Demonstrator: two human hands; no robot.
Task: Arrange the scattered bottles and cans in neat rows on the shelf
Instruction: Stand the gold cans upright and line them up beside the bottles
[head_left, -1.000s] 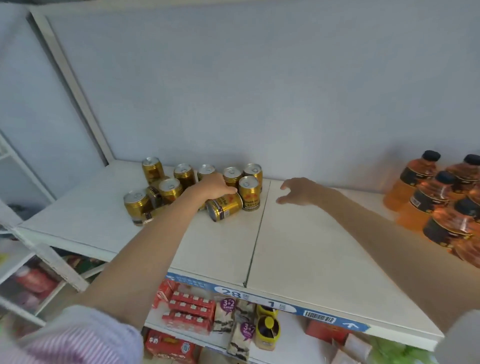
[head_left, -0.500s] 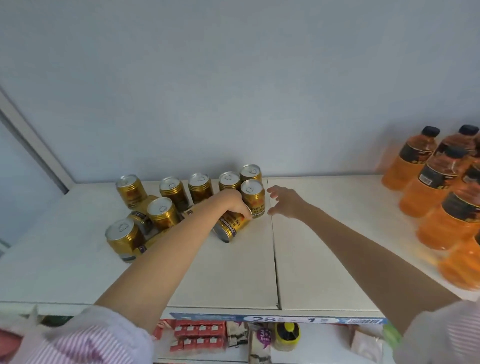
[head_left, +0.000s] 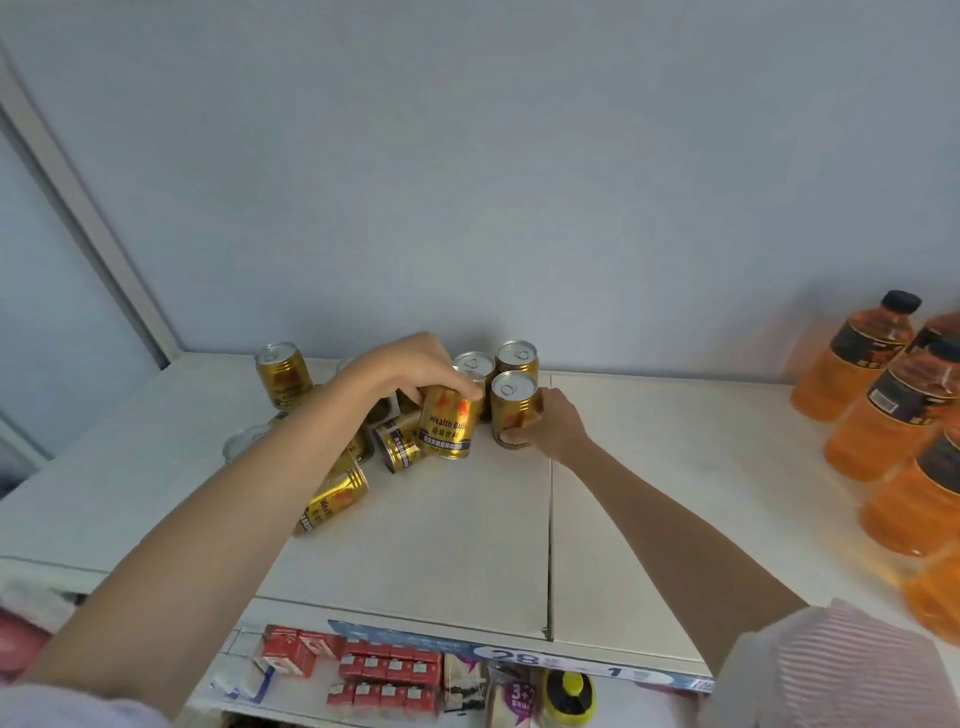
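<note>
Several gold cans stand and lie in a cluster at the back middle of the white shelf (head_left: 447, 545). My left hand (head_left: 410, 369) grips one gold can (head_left: 448, 427) from above and holds it upright in front of the cluster. My right hand (head_left: 550, 427) is wrapped around the side of another upright gold can (head_left: 511, 410) just to the right. Two more cans (head_left: 517, 356) stand behind them by the wall. One can (head_left: 283, 371) stands at the far left. Two cans (head_left: 332, 501) lie on their sides under my left forearm, which hides others.
Several orange bottles (head_left: 857, 358) with black caps stand crowded at the shelf's right end. A seam (head_left: 549, 519) runs front to back down the shelf. A lower shelf holds red cartons (head_left: 387, 675) and a yellow-lidded container (head_left: 569, 693).
My left hand has turned the lying can upright and lifted it. My right hand has moved left and closed on the front right can. The camera has tilted down.
</note>
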